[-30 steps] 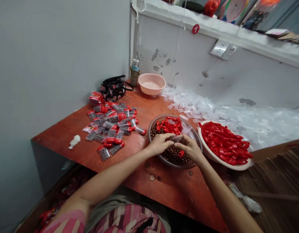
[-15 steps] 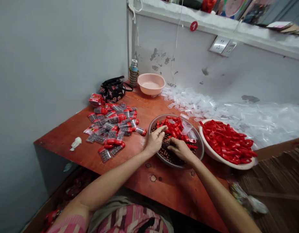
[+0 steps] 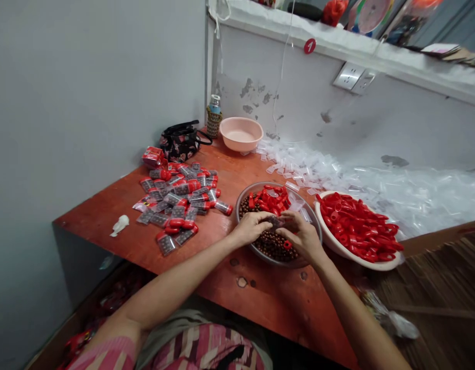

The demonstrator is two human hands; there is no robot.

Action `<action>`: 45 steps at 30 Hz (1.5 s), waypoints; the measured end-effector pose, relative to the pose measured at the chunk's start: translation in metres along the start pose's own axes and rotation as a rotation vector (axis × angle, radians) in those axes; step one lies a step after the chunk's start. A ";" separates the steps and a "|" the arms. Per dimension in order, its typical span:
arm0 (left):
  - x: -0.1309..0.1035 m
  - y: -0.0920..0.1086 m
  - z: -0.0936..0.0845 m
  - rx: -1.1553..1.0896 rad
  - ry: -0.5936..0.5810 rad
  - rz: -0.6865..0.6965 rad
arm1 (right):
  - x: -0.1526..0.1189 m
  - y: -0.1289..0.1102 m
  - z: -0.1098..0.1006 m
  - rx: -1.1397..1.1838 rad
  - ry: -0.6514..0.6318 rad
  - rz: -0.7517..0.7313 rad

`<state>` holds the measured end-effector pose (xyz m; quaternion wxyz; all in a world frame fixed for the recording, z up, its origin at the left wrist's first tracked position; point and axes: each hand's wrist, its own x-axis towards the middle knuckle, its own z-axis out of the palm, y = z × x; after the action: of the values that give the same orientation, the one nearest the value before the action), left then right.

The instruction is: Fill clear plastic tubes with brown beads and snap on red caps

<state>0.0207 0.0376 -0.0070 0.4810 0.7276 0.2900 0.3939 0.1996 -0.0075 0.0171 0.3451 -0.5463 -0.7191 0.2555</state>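
Observation:
Over a grey bowl (image 3: 243,194), my left hand (image 3: 253,227) and my right hand (image 3: 302,236) meet, fingers closed from both sides on a small clear plastic tube (image 3: 275,222) that looks full of dark balls. My fingers partly hide it. Inside the bowl lie loose brown balls (image 3: 271,246), red plastic caps (image 3: 274,199) and a few clear tube pieces (image 3: 297,201). One red cap (image 3: 287,245) rests on the balls below my right hand.
A heap of red-capped tubes (image 3: 179,195) covers the table's left part. Right of the bowl stands a white basin (image 3: 333,241) of red caps. Clear empty tubes (image 3: 376,185) pile along the wall. Behind are a pink basin (image 3: 241,134), a black bag (image 3: 180,141) and a bottle (image 3: 215,104).
My right hand has risen from among the balls, and both hands now meet on the dark-filled tube. My left hand's fingers have moved from stretched out to closed.

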 end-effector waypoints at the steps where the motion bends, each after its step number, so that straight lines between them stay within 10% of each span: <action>1: 0.000 0.000 0.000 0.002 -0.009 0.009 | -0.001 -0.002 -0.004 -0.090 0.001 -0.071; 6: 0.001 -0.001 0.002 0.004 -0.058 0.024 | -0.002 -0.010 -0.017 -0.297 -0.104 -0.298; 19: 0.000 0.004 0.000 0.071 -0.148 0.047 | -0.010 -0.001 -0.019 -0.303 -0.244 -0.158; 28: 0.003 -0.004 0.001 -0.175 0.003 -0.067 | -0.015 0.007 -0.022 -0.008 0.044 0.100; 32: 0.002 -0.002 0.002 -0.408 0.073 -0.147 | -0.017 0.019 -0.038 -0.303 0.183 0.027; 39: 0.000 0.000 0.000 -0.230 0.017 -0.066 | -0.016 0.020 -0.033 -0.689 -0.451 -0.237; 45: -0.001 0.007 -0.001 -0.116 0.013 -0.039 | -0.005 0.024 -0.018 -0.959 -0.538 -0.243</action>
<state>0.0202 0.0345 -0.0002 0.5282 0.6900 0.2838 0.4054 0.2289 -0.0057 0.0091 -0.1107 -0.4710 -0.8751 -0.0113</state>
